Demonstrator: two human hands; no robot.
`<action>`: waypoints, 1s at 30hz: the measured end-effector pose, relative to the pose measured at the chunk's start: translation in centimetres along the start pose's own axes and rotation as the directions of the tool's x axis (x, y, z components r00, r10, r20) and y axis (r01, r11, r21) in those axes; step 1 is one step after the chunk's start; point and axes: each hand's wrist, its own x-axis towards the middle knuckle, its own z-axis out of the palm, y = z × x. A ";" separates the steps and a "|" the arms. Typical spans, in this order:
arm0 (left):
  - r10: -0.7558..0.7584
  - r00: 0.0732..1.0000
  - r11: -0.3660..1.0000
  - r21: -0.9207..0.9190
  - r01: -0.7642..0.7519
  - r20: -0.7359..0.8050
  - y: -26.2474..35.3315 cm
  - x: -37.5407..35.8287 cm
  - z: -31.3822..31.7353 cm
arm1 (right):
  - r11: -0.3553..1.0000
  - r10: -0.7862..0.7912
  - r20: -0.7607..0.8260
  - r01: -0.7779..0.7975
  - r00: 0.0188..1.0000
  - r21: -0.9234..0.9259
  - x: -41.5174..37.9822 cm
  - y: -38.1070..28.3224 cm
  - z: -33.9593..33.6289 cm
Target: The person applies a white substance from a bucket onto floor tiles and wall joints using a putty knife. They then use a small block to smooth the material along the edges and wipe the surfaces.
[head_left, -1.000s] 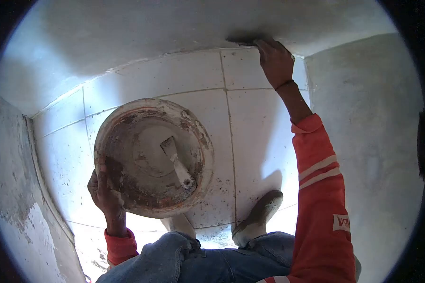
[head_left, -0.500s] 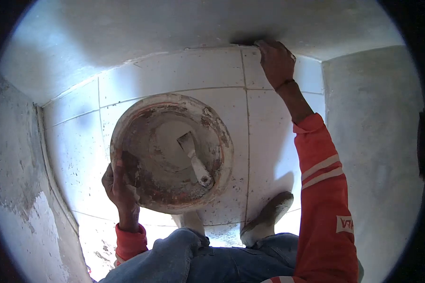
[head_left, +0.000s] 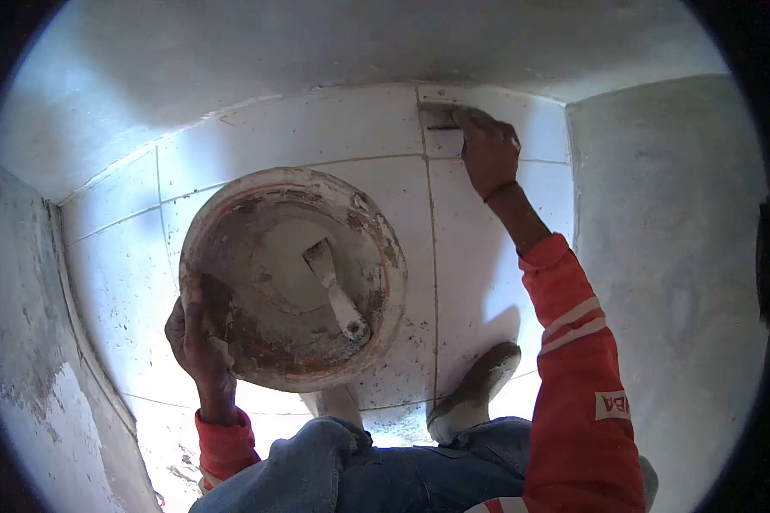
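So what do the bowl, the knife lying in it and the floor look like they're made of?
Bowl: probably plastic, reddish under a crusted whitish coating; rim worn.
Putty knife: flat blade looks like metal, handle unclear, both smeared.
Floor tiles: glazed ceramic by the look, white, glossy, with grout lines and dark specks.

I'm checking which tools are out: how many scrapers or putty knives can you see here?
2. One putty knife lies inside the round pan held by the left hand. A second blade is pressed on the tiles by the right hand, mostly hidden.

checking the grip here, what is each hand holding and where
Left hand grips the crusted bowl by its near-left rim. Right hand presses a small flat tool against the tiles; its grip is hidden.
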 end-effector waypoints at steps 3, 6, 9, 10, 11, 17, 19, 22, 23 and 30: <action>0.013 1.000 1.000 0.020 -0.013 0.007 -0.8 -0.4 -0.6 | 0.998 -0.061 -0.047 0.060 0.997 -0.019 1.2 0.0 0.2; -0.025 0.999 0.999 0.024 0.025 0.022 -1.1 -0.8 -1.0 | 1.000 -0.007 0.026 0.006 1.000 0.011 2.2 -0.1 0.2; -0.007 0.999 1.000 -0.016 0.008 0.050 -0.9 -0.8 -0.8 | 0.996 -0.081 0.043 0.080 0.996 0.040 0.8 -1.5 0.3; 0.011 0.999 1.000 -0.013 -0.010 0.039 -1.1 -0.8 -0.7 | 0.978 -0.206 -0.003 0.206 0.979 0.034 0.2 -2.1 0.2; 0.025 0.999 1.000 -0.010 -0.025 0.030 -1.1 -0.8 -0.6 | 0.978 -0.207 -0.005 0.207 0.978 0.036 0.4 -2.4 0.5; 0.029 0.999 0.999 0.041 -0.030 0.017 0.0 -1.0 0.0 | 0.987 -0.160 0.174 0.154 0.972 0.050 2.7 -4.8 1.6; 0.025 1.000 1.000 0.016 -0.025 0.016 -0.3 -0.9 -0.3 | 0.980 -0.198 0.149 0.198 0.969 0.016 2.8 -5.3 2.4; 0.017 1.000 1.000 -0.010 -0.017 -0.006 -0.8 -1.0 -0.1 | 0.982 -0.188 0.190 0.186 0.963 0.030 4.3 -5.9 2.2; 0.026 0.999 1.000 -0.014 -0.027 -0.036 -0.8 -1.1 -0.1 | 0.988 -0.150 0.245 0.135 0.958 0.077 5.0 -6.3 1.9; 0.025 0.999 0.999 -0.022 -0.026 -0.033 -0.7 -1.1 -0.1 | 0.973 -0.229 0.013 0.229 0.973 -0.012 3.9 -7.6 2.9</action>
